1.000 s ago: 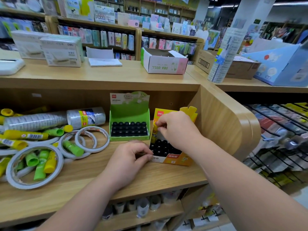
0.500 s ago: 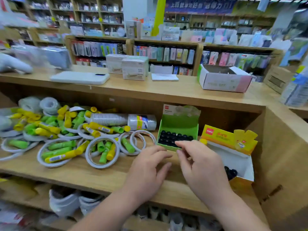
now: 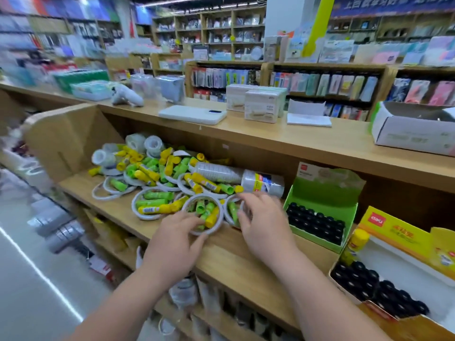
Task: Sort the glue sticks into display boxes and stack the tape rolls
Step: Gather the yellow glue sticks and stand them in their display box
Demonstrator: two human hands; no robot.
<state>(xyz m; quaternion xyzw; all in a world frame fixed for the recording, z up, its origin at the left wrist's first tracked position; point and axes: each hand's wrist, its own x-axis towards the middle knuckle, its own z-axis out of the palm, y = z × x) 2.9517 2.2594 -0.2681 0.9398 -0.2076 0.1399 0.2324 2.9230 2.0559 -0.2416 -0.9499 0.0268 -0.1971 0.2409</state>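
A heap of green and yellow glue sticks lies mixed with flat white tape rolls on the wooden shelf. My left hand touches the near rim of one tape roll that has glue sticks inside it. Over a neighbouring tape roll, my right hand hovers with its fingers spread and touching. To the right stands a green display box full of black caps. A yellow display box at the far right holds black-capped sticks and one upright yellow stick.
A wrapped sleeve of tape rolls lies behind the heap, with small clear tape rolls at the back left. The counter above carries a white device, white boxes and an open carton. A slanted wooden wall closes the shelf's left end.
Both hands left the yellow display box and moved left to the tape rolls in the heap. The view swung left with them.
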